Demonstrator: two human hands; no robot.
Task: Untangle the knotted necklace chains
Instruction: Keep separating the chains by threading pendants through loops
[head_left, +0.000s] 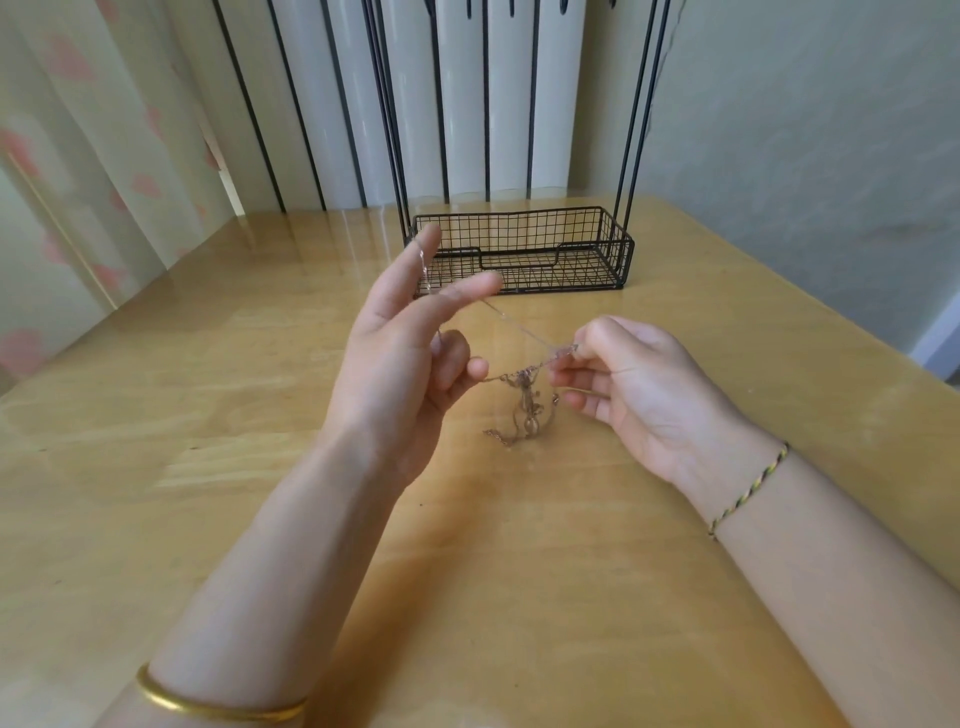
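A tangle of thin necklace chains (524, 402) hangs in the air between my two hands, above the wooden table (260, 415). Its loose ends dangle down toward the tabletop. My left hand (410, 353) is raised with the index and middle fingers stretched out; a fine chain loop runs over them, and its curled lower fingers hold a strand near the knot. My right hand (623, 384) pinches a chain end between thumb and fingertips, just right of the knot. One strand is stretched taut from my left fingers to my right hand.
A black wire basket (618, 254) with tall thin rods stands at the back of the table, just behind my left fingers. A curtain hangs at the left and a wall rises at the right.
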